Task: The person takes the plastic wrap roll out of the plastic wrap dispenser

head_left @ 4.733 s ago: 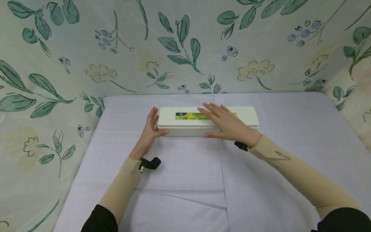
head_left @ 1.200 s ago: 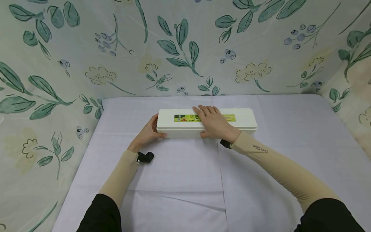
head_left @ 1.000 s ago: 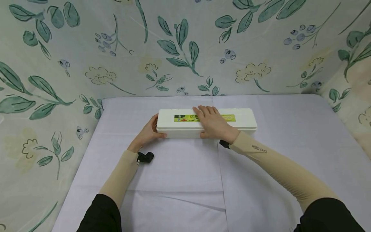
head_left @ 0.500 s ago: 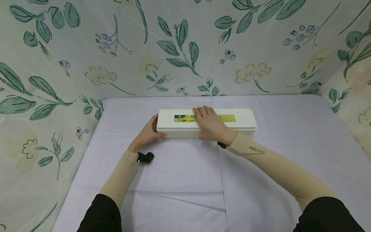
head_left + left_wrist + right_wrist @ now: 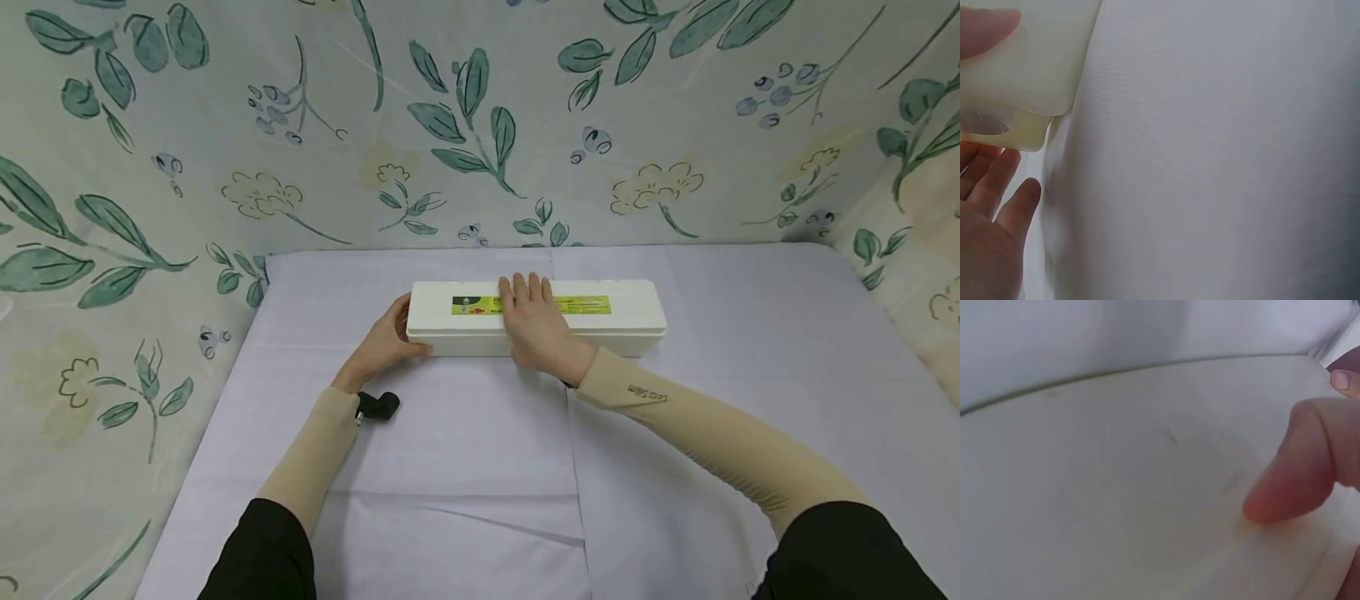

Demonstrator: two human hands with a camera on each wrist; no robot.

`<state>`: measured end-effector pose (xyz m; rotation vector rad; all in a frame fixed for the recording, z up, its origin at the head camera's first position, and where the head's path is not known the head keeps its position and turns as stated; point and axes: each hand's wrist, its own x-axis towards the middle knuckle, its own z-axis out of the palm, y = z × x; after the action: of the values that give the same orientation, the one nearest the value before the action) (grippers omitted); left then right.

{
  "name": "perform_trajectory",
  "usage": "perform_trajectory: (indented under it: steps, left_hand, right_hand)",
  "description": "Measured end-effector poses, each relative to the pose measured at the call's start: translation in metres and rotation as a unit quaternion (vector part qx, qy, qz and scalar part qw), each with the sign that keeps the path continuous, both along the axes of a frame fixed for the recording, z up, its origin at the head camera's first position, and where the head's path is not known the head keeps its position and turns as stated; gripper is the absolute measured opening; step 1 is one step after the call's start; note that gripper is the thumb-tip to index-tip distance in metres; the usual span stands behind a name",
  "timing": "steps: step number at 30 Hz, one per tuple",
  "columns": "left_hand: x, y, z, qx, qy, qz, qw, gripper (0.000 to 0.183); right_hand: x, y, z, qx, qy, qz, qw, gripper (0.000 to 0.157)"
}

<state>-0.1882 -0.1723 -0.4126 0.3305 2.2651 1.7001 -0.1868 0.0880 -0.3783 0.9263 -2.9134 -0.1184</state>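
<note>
A long white cling film box point(image 5: 630, 312) with a yellow-green label lies across the table, its lid down. At the box's left end, my left hand point(image 5: 384, 340) grips it, thumb on the front face and fingers around the end. The left wrist view shows the thumb over the white side and a rounded opening in the end wall. My right hand point(image 5: 542, 331) spans the lid left of the box's right half, fingers reaching toward the back edge and covering part of the label. Its thumb point(image 5: 1291, 487) presses against the white front in the right wrist view.
A white cloth point(image 5: 465, 433) with fold creases covers the table. Behind and to the left hangs a leaf-and-flower patterned cloth point(image 5: 322, 150). Black wrist cameras sit at both wrists, the left one point(image 5: 378, 406) showing plainly.
Both hands have closed in on the box since the earliest frame. Lately my right wrist has swung left, its fingers turning to point more straight back across the lid. The box lies almost unmoved.
</note>
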Motion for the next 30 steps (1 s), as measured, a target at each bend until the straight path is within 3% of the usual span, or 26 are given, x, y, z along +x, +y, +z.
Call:
perform_trajectory:
  steps: [10, 19, 26, 30]
  left_hand:
    - [-0.001, 0.001, 0.002, -0.020, 0.022, 0.002, 0.9996, 0.098]
    - [-0.001, 0.000, 0.006, -0.051, 0.041, -0.002, 0.9978, 0.098]
    - [-0.014, -0.008, -0.021, -0.049, 0.031, 0.000, 0.9983, 0.102]
    - [-0.015, -0.008, -0.028, -0.050, 0.038, -0.003, 0.9980, 0.102]
  right_hand:
    - [0.000, -0.003, -0.002, -0.021, 0.030, -0.006, 0.999, 0.076]
    - [-0.006, -0.002, 0.009, -0.046, -0.017, -0.011, 0.999, 0.077]
    - [-0.010, 0.007, 0.013, -0.035, -0.060, 0.012, 0.998, 0.086]
    - [-0.011, 0.014, 0.014, -0.040, -0.067, 0.028, 0.997, 0.087]
